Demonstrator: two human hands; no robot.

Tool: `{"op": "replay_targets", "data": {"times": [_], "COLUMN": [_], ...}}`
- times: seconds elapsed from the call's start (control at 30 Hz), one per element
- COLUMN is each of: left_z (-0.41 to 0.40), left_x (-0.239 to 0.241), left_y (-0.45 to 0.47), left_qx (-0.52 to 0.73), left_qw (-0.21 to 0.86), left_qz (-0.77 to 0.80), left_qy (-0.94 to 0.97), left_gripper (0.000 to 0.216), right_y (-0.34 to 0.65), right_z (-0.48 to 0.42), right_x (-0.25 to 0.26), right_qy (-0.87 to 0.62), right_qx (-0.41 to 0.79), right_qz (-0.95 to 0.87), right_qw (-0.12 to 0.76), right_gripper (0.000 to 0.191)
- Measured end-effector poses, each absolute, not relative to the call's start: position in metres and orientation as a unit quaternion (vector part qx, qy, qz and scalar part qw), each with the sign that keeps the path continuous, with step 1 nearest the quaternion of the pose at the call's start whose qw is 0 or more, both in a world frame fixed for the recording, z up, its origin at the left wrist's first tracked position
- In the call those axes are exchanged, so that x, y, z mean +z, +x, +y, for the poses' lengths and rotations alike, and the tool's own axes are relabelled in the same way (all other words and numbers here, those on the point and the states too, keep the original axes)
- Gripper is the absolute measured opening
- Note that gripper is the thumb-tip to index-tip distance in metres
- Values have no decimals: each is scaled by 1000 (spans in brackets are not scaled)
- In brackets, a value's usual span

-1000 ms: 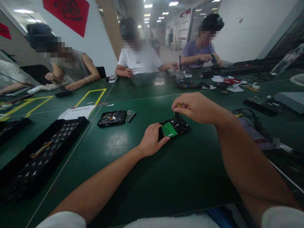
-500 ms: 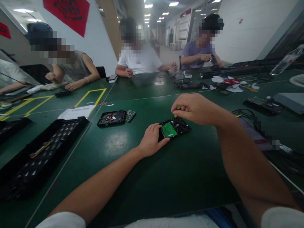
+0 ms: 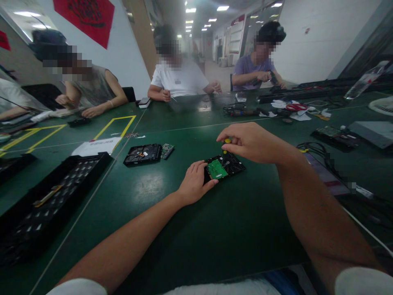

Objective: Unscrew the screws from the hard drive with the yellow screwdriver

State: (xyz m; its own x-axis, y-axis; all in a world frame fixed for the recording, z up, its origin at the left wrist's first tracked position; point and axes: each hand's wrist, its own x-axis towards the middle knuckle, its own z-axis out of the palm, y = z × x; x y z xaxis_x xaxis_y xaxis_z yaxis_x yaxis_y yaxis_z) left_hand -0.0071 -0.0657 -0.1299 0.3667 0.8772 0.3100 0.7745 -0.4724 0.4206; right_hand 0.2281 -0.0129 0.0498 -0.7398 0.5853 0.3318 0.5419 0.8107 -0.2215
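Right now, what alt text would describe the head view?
The left hand grips a black hard drive bearing a green circuit board; the right hand holds a partly hidden yellow tool at the drive's far edge. A second drive lies further left.

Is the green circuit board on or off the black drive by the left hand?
On. The green board lies on the black drive, within its edges, beside the left hand. Whether screws hold it: cannot tell.

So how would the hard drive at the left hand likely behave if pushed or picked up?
The hard drive looks like a boxy, rigid block, so it probably won't flex. Lying flat on the glossy table, it would likely slide rather than roll or tip. Its green circuit board sits exposed on top, so that face may be fragile.
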Motion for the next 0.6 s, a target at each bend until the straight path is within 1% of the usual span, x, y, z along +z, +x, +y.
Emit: {"op": "replay_targets", "data": {"times": [0.1, 0.2, 0.37, 0.6], "left_z": [-66, -66, -66, -65], "left_x": [-130, -129, -129, -131], "left_y": [-7, -7, -7, -9], "left_qx": [246, 245, 248, 252], "left_qw": [98, 96, 98, 100], "left_qz": [506, 505, 506, 499], "left_qy": [821, 822, 820, 823], "left_gripper": [65, 67, 66, 65], "right_y": [227, 227, 229, 231], "right_z": [-13, -13, -11, -9], "right_x": [49, 48, 48, 49], "right_qy": [-316, -320, -320, -345], "right_qx": [56, 55, 47, 60], "right_qz": [-925, -924, -925, -916], "right_qw": [202, 202, 199, 194], "right_gripper": [29, 25, 25, 20]}}
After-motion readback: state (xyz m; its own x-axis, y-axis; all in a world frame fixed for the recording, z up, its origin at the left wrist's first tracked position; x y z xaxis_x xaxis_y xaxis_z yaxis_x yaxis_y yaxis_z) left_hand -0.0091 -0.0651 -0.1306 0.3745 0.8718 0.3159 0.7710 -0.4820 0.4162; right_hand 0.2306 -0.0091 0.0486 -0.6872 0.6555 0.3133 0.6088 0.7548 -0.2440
